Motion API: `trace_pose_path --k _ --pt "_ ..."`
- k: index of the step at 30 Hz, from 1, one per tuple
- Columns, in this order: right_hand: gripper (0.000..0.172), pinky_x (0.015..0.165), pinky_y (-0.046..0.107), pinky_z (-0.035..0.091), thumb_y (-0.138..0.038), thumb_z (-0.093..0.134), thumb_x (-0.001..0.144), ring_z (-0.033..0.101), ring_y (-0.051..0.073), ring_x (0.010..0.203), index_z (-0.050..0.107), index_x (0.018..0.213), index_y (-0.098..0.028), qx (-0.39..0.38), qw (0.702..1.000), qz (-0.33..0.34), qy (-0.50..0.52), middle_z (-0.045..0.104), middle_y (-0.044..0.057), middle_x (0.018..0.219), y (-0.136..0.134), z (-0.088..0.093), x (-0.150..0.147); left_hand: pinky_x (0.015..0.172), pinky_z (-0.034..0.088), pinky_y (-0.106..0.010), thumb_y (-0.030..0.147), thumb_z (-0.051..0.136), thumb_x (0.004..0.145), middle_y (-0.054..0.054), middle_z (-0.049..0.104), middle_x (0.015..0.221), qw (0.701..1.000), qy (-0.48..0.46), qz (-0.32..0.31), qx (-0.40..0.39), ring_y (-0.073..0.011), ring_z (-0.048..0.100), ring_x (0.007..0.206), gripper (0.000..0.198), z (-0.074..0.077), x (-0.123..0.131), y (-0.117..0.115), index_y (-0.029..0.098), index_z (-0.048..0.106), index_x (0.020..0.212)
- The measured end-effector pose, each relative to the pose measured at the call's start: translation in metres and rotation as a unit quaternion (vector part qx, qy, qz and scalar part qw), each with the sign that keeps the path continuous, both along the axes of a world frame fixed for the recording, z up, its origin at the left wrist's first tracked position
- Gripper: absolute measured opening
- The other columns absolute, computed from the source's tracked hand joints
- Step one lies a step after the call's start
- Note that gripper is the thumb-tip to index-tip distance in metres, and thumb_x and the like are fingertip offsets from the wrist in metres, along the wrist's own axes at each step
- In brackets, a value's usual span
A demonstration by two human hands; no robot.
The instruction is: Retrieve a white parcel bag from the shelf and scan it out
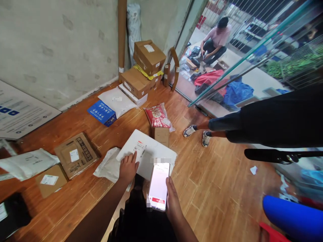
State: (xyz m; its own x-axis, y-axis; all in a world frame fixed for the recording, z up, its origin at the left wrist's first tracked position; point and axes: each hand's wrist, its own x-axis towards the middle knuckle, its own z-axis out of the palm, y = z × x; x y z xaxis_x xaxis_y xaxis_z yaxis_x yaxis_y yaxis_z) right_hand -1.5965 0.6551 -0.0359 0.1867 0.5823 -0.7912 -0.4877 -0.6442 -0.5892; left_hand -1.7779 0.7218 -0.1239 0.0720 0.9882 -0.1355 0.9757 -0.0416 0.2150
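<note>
A lit smartphone (158, 186) rests in my right hand (173, 198), its bright screen facing up with a red bar near the bottom. My left hand (128, 167) lies on the near left edge of a white flat package (153, 153), fingers stretched out and the index finger close to the printed label (140, 148). Behind that package is a small brown box (162, 135) with a red plastic-wrapped parcel (157, 115) on top. A pale plastic mailer (108, 164) sticks out at the package's left side.
Stacked cartons (148, 57) stand by the wall beside a tall cardboard tube (121, 40). A blue box (102, 112) and brown boxes (75, 153) lie on the wooden floor. One person (236, 129) stands at right; another (217, 37) crouches outside the glass door (252, 47).
</note>
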Motion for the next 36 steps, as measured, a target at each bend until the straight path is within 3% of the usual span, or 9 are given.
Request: trace_pose_path --k 2,8,12,15,18,25,30,36 --pt "0.108 0.108 0.046 0.035 -0.067 0.074 0.055 0.040 0.029 0.133 0.029 0.142 -0.022 -0.008 1.000 -0.012 0.001 0.057 0.008 0.134 0.001 0.003 -0.002 0.086 0.040 -0.042 0.033 0.040 0.091 -0.015 0.059 0.122 1.000 -0.001 -0.007 0.002 -0.0299 0.053 0.101 0.049 0.000 -0.001 0.000 0.019 0.044 0.139" --pt "0.100 0.089 0.043 0.049 -0.069 0.072 0.054 0.058 0.029 0.113 0.035 0.136 -0.024 -0.010 1.000 -0.007 0.019 0.061 0.009 0.128 0.004 0.006 -0.006 0.087 0.040 -0.042 0.033 0.042 0.091 -0.013 0.058 0.125 1.000 0.000 -0.018 0.005 -0.0295 0.053 0.102 0.046 0.000 -0.004 -0.001 0.028 0.047 0.136" --pt "0.070 0.078 0.039 0.051 -0.063 0.071 0.062 0.066 0.026 0.092 0.051 0.118 -0.026 0.046 0.998 0.021 0.031 0.068 0.006 0.112 0.007 0.012 -0.008 0.087 0.040 -0.043 0.033 0.041 0.091 -0.014 0.058 0.124 1.000 -0.001 -0.019 0.004 -0.0299 0.054 0.101 0.046 0.000 -0.005 0.001 0.028 0.047 0.137" --pt "0.057 0.071 0.035 0.051 -0.046 0.078 0.063 0.066 0.023 0.083 0.051 0.110 -0.027 0.104 0.992 0.067 0.030 0.070 0.003 0.101 0.007 0.015 -0.009 0.087 0.040 -0.043 0.033 0.040 0.091 -0.015 0.058 0.124 1.000 -0.003 -0.019 0.002 -0.0308 0.054 0.101 0.045 0.001 -0.005 0.002 0.026 0.048 0.136" --pt "0.068 0.076 0.036 0.051 -0.032 0.083 0.058 0.064 0.023 0.089 0.046 0.115 -0.027 0.148 0.983 0.107 0.018 0.068 0.002 0.103 0.006 0.014 -0.009 0.087 0.040 -0.044 0.034 0.039 0.092 -0.016 0.057 0.124 1.000 -0.004 -0.020 -0.001 -0.0315 0.053 0.100 0.046 0.000 -0.006 0.003 0.026 0.049 0.136" --pt "0.085 0.093 0.039 0.044 -0.023 0.083 0.054 0.057 0.023 0.108 0.039 0.127 -0.029 0.176 0.969 0.162 0.064 0.061 0.004 0.119 0.007 0.022 -0.006 0.088 0.040 -0.044 0.032 0.039 0.092 -0.016 0.057 0.125 1.000 0.005 -0.021 -0.009 -0.0313 0.053 0.101 0.045 -0.002 -0.005 0.002 0.026 0.049 0.135" --pt "0.080 0.089 0.037 0.045 -0.024 0.082 0.058 0.058 0.022 0.106 0.040 0.126 -0.029 0.177 0.957 0.206 0.105 0.061 0.003 0.117 0.008 0.028 -0.003 0.088 0.040 -0.044 0.031 0.042 0.091 -0.016 0.056 0.125 0.999 0.016 -0.027 -0.018 -0.0313 0.053 0.102 0.047 0.000 -0.004 0.002 0.026 0.046 0.137" --pt "0.088 0.090 0.038 0.045 -0.023 0.083 0.057 0.058 0.023 0.107 0.035 0.130 -0.030 0.165 0.957 0.208 0.118 0.061 0.005 0.120 0.010 0.035 -0.001 0.085 0.041 -0.044 0.032 0.043 0.090 -0.017 0.059 0.119 0.998 0.039 -0.029 -0.028 -0.0309 0.054 0.098 0.052 0.002 0.001 0.008 0.020 0.041 0.140"
